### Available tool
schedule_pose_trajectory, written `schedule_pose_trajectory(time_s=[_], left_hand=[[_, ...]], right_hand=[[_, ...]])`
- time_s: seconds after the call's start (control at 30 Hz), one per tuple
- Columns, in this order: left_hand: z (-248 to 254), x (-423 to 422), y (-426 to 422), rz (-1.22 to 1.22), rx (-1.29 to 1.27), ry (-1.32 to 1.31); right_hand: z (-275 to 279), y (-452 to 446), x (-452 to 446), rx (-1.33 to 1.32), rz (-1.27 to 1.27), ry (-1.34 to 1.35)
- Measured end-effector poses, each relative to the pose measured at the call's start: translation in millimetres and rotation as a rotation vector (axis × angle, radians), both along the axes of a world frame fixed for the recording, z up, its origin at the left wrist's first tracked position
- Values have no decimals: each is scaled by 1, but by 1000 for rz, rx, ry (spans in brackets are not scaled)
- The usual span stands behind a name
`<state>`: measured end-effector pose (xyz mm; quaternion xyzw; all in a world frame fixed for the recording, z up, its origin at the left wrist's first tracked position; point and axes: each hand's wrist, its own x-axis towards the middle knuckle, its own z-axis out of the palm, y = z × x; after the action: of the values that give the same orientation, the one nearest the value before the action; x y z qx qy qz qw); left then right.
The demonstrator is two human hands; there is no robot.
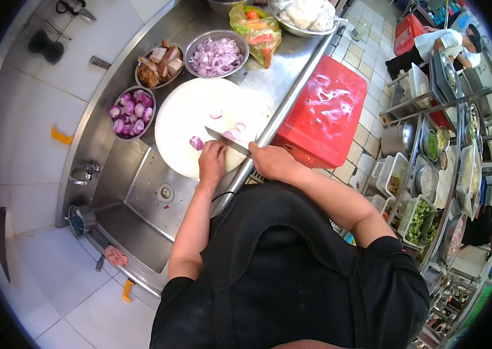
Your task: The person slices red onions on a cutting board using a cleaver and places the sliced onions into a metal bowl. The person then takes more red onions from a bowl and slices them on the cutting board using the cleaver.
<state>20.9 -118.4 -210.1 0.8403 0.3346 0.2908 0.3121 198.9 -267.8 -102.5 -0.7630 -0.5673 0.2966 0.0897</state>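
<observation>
right hand [270, 161]: gripping knife [238, 144], board [179, 113] 4 o'clock | left hand [212, 161]: fingers bunched, 6 o'clock, can't tell hold | tuck fingertips, slice onion [228, 135] evenly

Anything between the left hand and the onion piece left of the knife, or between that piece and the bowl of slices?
Nothing visible separates the left hand from the onion piece on the board. Toward the bowl, the knife lies close beside the route, and the rim stands in the way.
</observation>
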Motion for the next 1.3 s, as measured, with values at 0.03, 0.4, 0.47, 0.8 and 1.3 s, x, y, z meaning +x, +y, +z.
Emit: schedule_pose_trajectory(time_s=[0.03, 0.4, 0.47, 0.8, 1.3], left_hand=[[-3, -3, 5, 26, -19, 8], [9, -36, 68, 43, -140, 164], [9, -24, 52, 18, -180, 153], [29, -2, 14, -54, -226, 228], [19, -4, 15, -52, -214, 128]], right_hand=[[3, 1, -1, 4, -35, 10], [1, -19, 9, 35, -14, 60], [-8, -19, 10, 44, -43, 47], [23, -8, -8, 9, -59, 64], [14, -2, -3, 1, -2, 24]])
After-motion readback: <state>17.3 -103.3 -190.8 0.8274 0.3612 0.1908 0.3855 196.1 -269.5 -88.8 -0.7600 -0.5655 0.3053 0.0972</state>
